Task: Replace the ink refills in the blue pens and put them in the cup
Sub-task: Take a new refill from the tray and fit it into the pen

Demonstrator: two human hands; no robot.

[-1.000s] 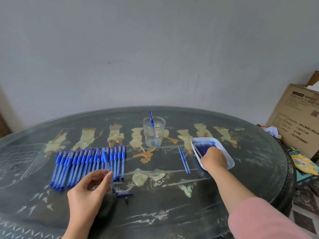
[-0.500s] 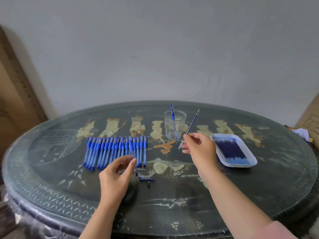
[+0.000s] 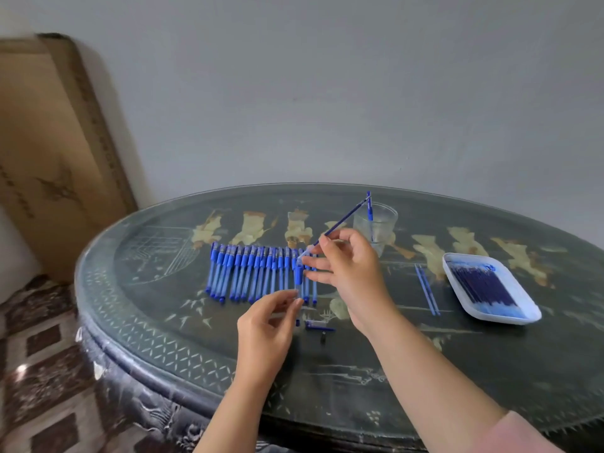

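Observation:
My left hand (image 3: 268, 325) pinches a clear pen barrel (image 3: 298, 278) with a blue grip, held upright above the table. My right hand (image 3: 346, 266) pinches a thin blue ink refill (image 3: 343, 222), its lower tip at the barrel's top end. A row of several blue pens (image 3: 255, 273) lies on the table behind my hands. A clear cup (image 3: 379, 223) stands at the back with one blue pen in it. A white tray (image 3: 490, 317) of blue refills sits at the right.
A blue pen cap (image 3: 318, 325) and a small dark part (image 3: 323, 338) lie on the table near my left hand. Two loose refills (image 3: 426, 289) lie left of the tray. A large cardboard box (image 3: 49, 152) leans against the wall at left.
My right hand has carried the refill from beside the cup leftward to the barrel. My left hand has lifted the barrel upright. The view has swung left.

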